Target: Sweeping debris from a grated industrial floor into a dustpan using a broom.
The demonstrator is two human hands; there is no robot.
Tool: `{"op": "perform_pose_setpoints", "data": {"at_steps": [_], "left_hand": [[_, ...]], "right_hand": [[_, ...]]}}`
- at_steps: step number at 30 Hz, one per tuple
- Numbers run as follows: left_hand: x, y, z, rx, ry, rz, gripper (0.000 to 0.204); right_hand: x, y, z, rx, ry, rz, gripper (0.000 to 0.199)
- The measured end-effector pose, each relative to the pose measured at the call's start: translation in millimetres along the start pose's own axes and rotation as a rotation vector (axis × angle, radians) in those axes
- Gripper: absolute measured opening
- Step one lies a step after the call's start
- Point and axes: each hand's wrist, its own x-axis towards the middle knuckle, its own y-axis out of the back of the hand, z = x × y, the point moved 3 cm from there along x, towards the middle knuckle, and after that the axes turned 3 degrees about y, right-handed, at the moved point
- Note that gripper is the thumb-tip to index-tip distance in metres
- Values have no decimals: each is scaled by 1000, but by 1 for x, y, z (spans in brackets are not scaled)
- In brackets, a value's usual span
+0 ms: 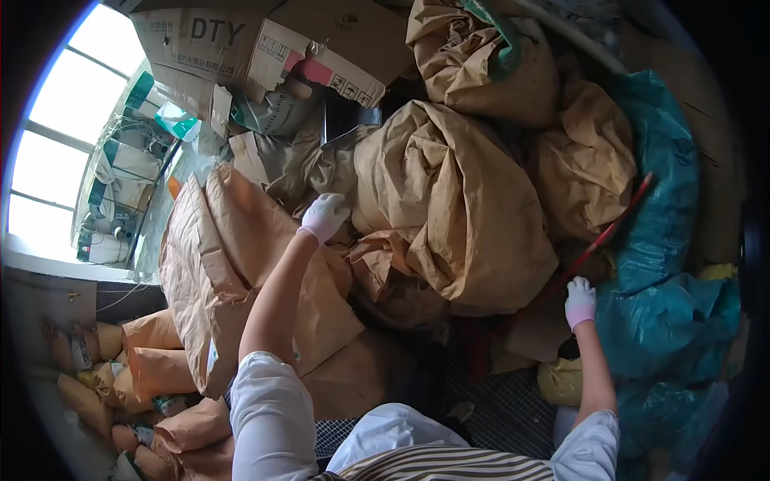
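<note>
Up close, the person reaches both arms out into a big heap of paper sacks. The left hand point(325, 215), in a white glove, is closed on the crumpled top of a brown paper sack point(241, 264) that leans just left of the big crumpled sack point(449, 208) in the middle of the heap. The right hand point(579, 302), also in a white glove, rests on a red bar point(618, 224). The fingers seem bent round it, but it is hard to tell how tight the hold is. The red bar slants up to the right of the big crumpled sack. Right of the bar lie blue plastic bags point(666, 240). Above the big sack sits a flat cardboard box point(265, 48). Far to its left, small filled brown bags point(160, 369) lie in a row.
</note>
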Motion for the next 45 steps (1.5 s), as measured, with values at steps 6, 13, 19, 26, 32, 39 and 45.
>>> {"op": "perform_pose_setpoints", "data": {"at_steps": [6, 13, 19, 26, 32, 39, 45], "left_hand": [[145, 56, 13, 37, -128, 540, 60], [228, 45, -5, -13, -158, 622, 48], [214, 55, 6, 321, -66, 537, 26], [86, 40, 3, -46, -399, 369, 14], [-57, -2, 14, -583, -249, 182, 8], [-187, -61, 110, -720, -435, 120, 11], [-276, -118, 176, -639, -675, -196, 12]], "right_hand": [[152, 25, 7, -508, 138, 139, 30], [207, -16, 39, -868, 159, -220, 34], [184, -15, 35, -846, 65, -388, 29], [54, 9, -28, -560, 238, -510, 24], [-122, 12, -53, -304, 73, -567, 20], [-364, 4, -52, 15, -361, -666, 24], [-607, -61, -48, 399, -685, -833, 24]]}}
